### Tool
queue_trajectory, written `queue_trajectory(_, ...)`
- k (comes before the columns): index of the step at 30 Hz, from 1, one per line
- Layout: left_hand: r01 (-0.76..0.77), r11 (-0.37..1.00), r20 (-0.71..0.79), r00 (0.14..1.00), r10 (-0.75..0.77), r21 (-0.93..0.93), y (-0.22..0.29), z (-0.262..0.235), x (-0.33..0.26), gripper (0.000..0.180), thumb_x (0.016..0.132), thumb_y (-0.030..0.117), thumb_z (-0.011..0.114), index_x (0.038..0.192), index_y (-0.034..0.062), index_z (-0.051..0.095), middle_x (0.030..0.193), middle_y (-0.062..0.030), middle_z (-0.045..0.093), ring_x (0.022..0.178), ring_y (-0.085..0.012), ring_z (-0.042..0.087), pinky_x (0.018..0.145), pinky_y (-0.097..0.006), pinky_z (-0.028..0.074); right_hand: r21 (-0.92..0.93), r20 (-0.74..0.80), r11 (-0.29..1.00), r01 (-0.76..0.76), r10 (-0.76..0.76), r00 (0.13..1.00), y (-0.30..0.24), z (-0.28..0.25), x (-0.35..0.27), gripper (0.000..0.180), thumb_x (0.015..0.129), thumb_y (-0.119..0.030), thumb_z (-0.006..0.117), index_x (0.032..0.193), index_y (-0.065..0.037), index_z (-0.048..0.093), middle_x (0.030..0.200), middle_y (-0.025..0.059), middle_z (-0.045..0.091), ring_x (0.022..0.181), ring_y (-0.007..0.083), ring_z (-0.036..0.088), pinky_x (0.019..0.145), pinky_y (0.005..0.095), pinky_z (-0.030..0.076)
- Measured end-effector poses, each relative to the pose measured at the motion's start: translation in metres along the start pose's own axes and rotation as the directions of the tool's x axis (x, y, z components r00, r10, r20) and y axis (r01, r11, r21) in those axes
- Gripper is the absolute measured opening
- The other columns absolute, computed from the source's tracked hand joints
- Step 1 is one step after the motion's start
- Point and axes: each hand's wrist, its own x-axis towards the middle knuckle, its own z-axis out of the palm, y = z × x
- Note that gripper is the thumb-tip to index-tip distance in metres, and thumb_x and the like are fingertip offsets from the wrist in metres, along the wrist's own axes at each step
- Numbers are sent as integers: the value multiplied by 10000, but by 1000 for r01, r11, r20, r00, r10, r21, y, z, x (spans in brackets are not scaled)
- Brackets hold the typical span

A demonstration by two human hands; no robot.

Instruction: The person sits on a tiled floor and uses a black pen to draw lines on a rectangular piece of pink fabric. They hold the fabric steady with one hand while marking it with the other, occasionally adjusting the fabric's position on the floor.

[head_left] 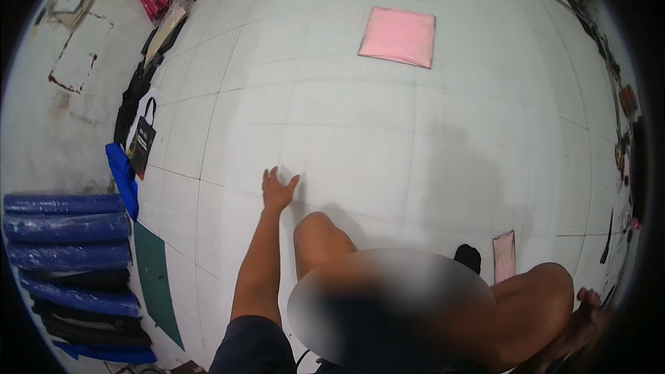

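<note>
My left hand (279, 190) reaches out low over the white tiled floor, just ahead of my left knee. Its fingers are spread and hold nothing. At the lower right, my right hand (589, 308) is beside my right knee, dim and partly cut off by the dark rim. Its fingers look loosely bent and apart, with no object seen in them. A flat pink square pad (398, 37) lies on the floor well ahead, out of reach of both hands. Near my right knee lies a narrow pink strip (504, 256), its near end hidden by my leg.
On the left, several plastic-wrapped blue rolls (66, 227) are stacked beside a dark green sheet (158, 280). A black bag (143, 142) and a blue piece of material (122, 176) lie along that wall. A black-covered foot (468, 257) shows by the strip. Clutter lines the right edge.
</note>
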Motion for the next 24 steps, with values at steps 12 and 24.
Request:
queue_trajectory(12, 235, 964, 45, 969, -242, 120, -116, -29, 65, 960, 841, 641, 734, 1497, 4, 441, 1591, -270, 385, 1532, -488, 252, 1235, -659, 164, -675, 160, 738, -5, 153, 975, -134, 126, 9, 332, 1113, -244, 400, 1304, 27, 433, 1593, 308, 387, 1516, 443, 333, 1262, 540, 229)
queue_trajectory(24, -107, 991, 30, 994, 105, 85, -86, -1, 48, 844, 858, 495, 758, 1474, 2, 457, 1486, -267, 517, 1477, -438, 377, 1225, -667, 160, -479, 303, 862, 168, -18, 953, -124, 155, 22, 323, 1075, -301, 460, 1210, -8, 473, 1489, 286, 522, 1480, 435, 395, 1246, 584, 231)
